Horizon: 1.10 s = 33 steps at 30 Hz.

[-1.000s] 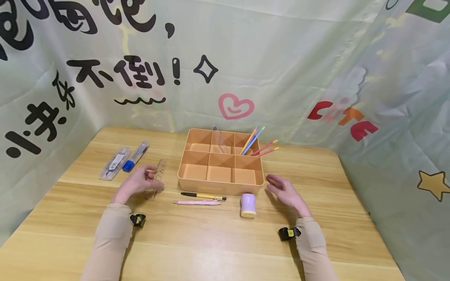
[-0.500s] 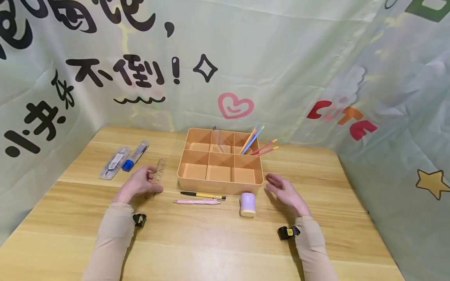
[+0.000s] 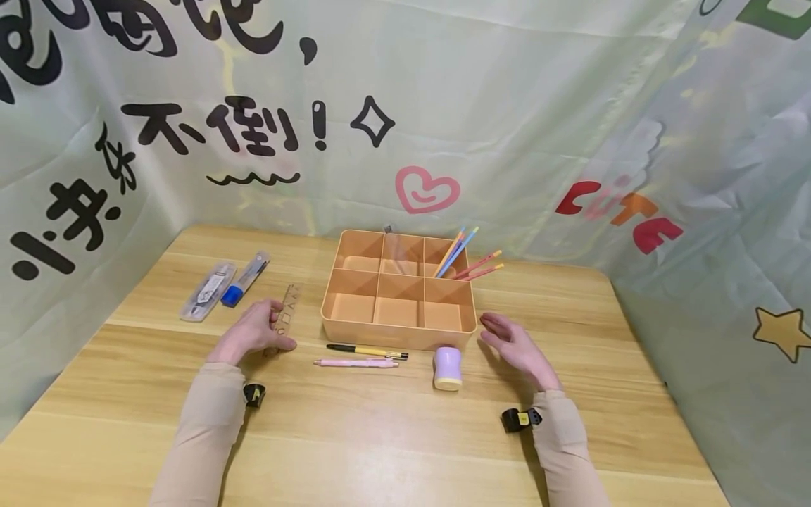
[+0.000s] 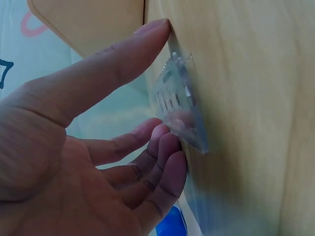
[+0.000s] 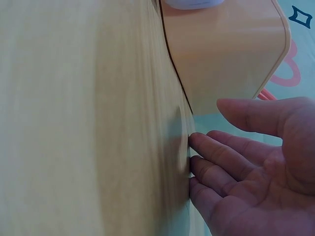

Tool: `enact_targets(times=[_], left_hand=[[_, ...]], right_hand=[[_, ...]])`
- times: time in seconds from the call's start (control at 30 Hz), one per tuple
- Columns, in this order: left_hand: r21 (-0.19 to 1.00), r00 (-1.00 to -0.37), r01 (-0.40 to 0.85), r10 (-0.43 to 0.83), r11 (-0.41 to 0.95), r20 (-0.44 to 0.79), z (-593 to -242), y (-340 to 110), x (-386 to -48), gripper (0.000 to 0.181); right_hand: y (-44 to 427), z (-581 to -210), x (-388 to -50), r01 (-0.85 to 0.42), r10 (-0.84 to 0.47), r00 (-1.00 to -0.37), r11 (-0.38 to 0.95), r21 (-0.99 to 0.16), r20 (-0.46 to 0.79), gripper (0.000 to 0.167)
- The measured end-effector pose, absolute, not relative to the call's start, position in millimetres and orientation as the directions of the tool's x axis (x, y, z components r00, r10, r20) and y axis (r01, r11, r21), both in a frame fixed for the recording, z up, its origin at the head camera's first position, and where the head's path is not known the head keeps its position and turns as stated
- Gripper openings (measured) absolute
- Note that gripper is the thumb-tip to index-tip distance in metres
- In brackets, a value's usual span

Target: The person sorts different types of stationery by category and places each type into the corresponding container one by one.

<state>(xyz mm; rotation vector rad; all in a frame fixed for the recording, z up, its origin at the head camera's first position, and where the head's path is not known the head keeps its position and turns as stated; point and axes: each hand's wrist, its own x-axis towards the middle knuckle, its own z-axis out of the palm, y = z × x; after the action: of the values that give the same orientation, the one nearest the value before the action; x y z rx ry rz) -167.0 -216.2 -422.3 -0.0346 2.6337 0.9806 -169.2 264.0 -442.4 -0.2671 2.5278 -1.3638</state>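
A clear ruler (image 3: 288,308) with cut-out shapes lies on the table, left of the orange organizer box (image 3: 398,336). My left hand (image 3: 255,329) is around its near end. In the left wrist view, the fingertips (image 4: 170,142) are at one side of the ruler (image 4: 178,105), and the thumb stands apart on the other side, near the tabletop. Whether the fingertips touch the ruler is unclear. Beside the box's right wall, my right hand (image 3: 516,350) rests with its fingertips on the table, holding nothing; its fingers are loosely bent in the right wrist view.
Pencils (image 3: 456,253) stand or lean in the box's back right compartment, some jutting right. In front lie a yellow-black pen (image 3: 367,351) and a pink pen (image 3: 356,363); a purple bottle-shaped item (image 3: 448,367) stands nearby. A clear case (image 3: 208,290) and a blue-capped tube (image 3: 246,279) lie left.
The left wrist has shifted slightly right, and the ruler now appears flatter, its cut-outs showing more plainly. The right hand has stayed beside the box.
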Motion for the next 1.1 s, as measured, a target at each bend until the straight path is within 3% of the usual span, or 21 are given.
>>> enact_targets(times=[0.43, 0.67, 0.93, 1.1], left_hand=[[0.635, -0.949, -0.129, 0.092, 0.762, -0.303, -421.4, -220.6, -165.5, 0.075], [0.627, -0.944, -0.196, 0.029, 0.754, -0.329, -419.7, -220.7, -164.1, 0.07], [0.583, -0.956, -0.206, -0.033, 0.786, -0.293, -420.4, -225.0, -161.8, 0.046], [0.58, -0.955, -0.222, -0.054, 0.784, -0.293, -420.2, -226.3, -161.9, 0.04]], right_hand=[[263.1, -441.6, -168.4, -0.025, -0.278, -0.949, 0.543, -0.839, -0.151, 0.059], [263.1, -441.3, -168.0, -0.027, -0.28, -0.949, 0.539, -0.842, -0.148, 0.058], [262.5, -441.8, -168.7, -0.033, -0.279, -0.95, 0.537, -0.843, -0.14, 0.058], [262.4, -440.8, -168.7, -0.032, -0.28, -0.949, 0.54, -0.841, -0.144, 0.058]])
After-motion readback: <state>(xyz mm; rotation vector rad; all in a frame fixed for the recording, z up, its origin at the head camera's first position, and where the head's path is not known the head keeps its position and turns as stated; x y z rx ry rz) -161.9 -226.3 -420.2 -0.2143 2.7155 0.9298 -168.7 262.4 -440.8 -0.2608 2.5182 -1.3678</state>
